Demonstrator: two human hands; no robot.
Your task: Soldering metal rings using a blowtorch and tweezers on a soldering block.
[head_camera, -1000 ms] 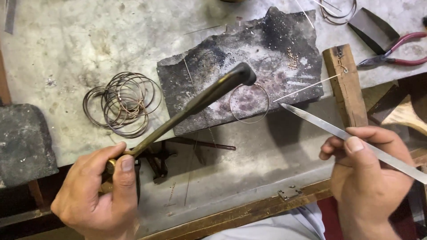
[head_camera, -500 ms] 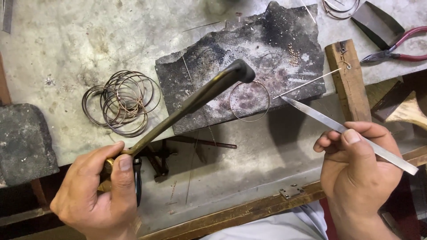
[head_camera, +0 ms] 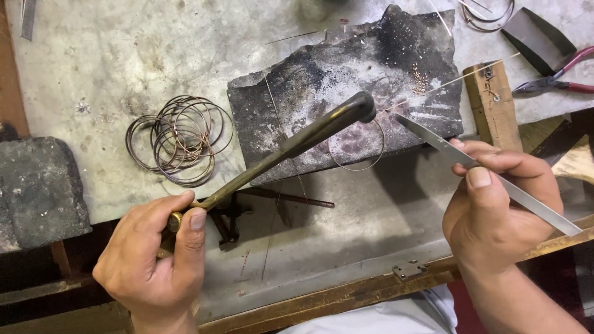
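My left hand (head_camera: 154,253) grips the brass handle of a long torch (head_camera: 291,145) whose dark curved nozzle ends above a charred soldering block (head_camera: 346,86). A thin wire ring (head_camera: 357,148) lies at the block's front edge, just under the nozzle. My right hand (head_camera: 495,210) holds long steel tweezers (head_camera: 451,151) whose tip points at the ring's right side, close to the nozzle. A thin straight wire (head_camera: 458,77) runs from the tweezers' tip up to the right across the block.
A pile of several thin wire rings (head_camera: 179,139) lies left of the block. A wooden bench peg (head_camera: 492,96) stands to the right, with red-handled pliers (head_camera: 557,77) beyond it. A dark stone slab (head_camera: 37,192) sits at far left. More rings (head_camera: 489,12) lie at the top right.
The tweezers' tip has moved left and up toward the ring and nozzle. The view has shifted slightly; the torch stays over the block.
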